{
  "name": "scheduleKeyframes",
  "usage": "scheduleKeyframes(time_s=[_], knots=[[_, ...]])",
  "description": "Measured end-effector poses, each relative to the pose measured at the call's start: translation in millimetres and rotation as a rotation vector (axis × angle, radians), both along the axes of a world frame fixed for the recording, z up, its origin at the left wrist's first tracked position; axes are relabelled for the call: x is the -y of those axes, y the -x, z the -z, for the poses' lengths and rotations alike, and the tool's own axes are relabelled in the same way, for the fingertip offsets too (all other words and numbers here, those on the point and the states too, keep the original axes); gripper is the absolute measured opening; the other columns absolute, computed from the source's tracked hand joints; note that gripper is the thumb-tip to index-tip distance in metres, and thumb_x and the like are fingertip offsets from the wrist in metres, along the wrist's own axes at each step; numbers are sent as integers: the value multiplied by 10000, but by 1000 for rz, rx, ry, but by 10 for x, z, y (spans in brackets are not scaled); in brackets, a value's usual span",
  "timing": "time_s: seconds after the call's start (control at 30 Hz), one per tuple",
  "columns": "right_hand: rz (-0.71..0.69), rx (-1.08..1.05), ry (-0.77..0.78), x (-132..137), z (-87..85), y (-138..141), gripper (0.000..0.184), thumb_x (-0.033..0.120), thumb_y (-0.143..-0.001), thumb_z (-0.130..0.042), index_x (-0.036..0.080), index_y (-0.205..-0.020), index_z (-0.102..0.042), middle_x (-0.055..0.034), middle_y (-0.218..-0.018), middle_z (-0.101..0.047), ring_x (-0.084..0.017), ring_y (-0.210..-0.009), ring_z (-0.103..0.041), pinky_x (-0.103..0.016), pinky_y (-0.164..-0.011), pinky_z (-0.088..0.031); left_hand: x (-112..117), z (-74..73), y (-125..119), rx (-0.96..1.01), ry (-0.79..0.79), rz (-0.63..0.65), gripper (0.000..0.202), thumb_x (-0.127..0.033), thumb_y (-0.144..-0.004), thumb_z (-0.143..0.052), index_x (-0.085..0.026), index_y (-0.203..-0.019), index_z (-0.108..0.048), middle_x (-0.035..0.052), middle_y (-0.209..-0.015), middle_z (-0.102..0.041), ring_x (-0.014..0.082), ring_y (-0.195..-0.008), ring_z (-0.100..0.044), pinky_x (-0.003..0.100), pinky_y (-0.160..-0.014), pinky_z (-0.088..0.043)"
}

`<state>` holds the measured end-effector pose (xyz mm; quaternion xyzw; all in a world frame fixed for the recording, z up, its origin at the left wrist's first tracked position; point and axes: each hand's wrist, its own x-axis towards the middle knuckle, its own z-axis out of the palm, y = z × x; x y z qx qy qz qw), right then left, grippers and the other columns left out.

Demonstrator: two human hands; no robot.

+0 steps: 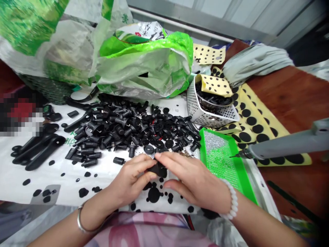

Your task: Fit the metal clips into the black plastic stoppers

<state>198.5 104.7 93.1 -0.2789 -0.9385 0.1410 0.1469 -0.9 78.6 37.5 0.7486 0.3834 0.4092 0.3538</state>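
Black part (155,168), small and partly hidden by the fingers, is held just above the near edge of a white sheet (69,193), in front of the person's pink patterned clothing (144,230). The left hand (132,176) pinches it between thumb and fingers; a silver bangle (80,218) circles that wrist. The right hand (191,176) reaches over from the other side, fingers stretched together toward the part's top, thumb held apart below; whether its fingertips press on the part, I cannot tell. White beads (233,202) ring the right wrist.

Under and around the hands, flat black dots (154,194) lie scattered on the sheet. Long black handles (45,151) rest together on the left. To the right sits a green tray (202,147) with small silver pieces (216,140) gathered toward its far end, and the tip of a grey electric screwdriver (288,141) points in over it.

Just beyond the hands spreads a large heap of black plastic pieces (120,123). Behind the tray stands a white basket (195,106), with yellow dotted sheets (253,115) beside it on a brown wooden surface (295,99). Farther back are a green-and-white bag (144,68), a grey cloth (257,63) and a pale panelled wall (244,15).
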Motion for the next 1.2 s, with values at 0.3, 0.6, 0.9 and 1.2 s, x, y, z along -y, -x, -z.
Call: scheduleKeyframes(time_s=[0.3, 0.6, 0.9, 1.2], knots=[[198, -55, -101, 47, 65, 72, 694, 641, -867, -312, 41, -1107, -564, -125, -808, -696, -213, -688, -667, -296, -564, -482, 17, -9, -35, 13, 21, -22, 206, -171, -870, -506, -141, -1047, -609, 67, -895, -593, 147, -787, -564, 261, -697, -469], [357, 2, 89, 58, 149, 134, 589, 615, -887, -312, 157, -608, -558, 10, -458, -512, -108, -410, -486, -228, -427, -336, 20, 98, -57, -145, -254, -142, 259, -119, -859, -493, -149, -1110, -549, 95, -951, -591, 174, -845, -562, 298, -724, -487], [152, -75, 36, 44, 115, 52, 474, 486, -930, -359, 85, -1102, -544, -77, -750, -672, -167, -626, -631, -269, -534, -477, 14, 25, -37, -123, -62, -40, 202, -158, -883, -464, -156, -1048, -581, 75, -909, -599, 161, -803, -566, 283, -706, -474], [165, -76, -73, 111, 264, 50, 396, 366, -952, -321, 112, -1210, -482, -146, -990, -666, -221, -811, -670, -332, -613, -563, 22, -9, -44, -196, -24, -18, 185, -207, -886, -460, -147, -992, -599, 88, -884, -631, 179, -791, -583, 296, -708, -493]])
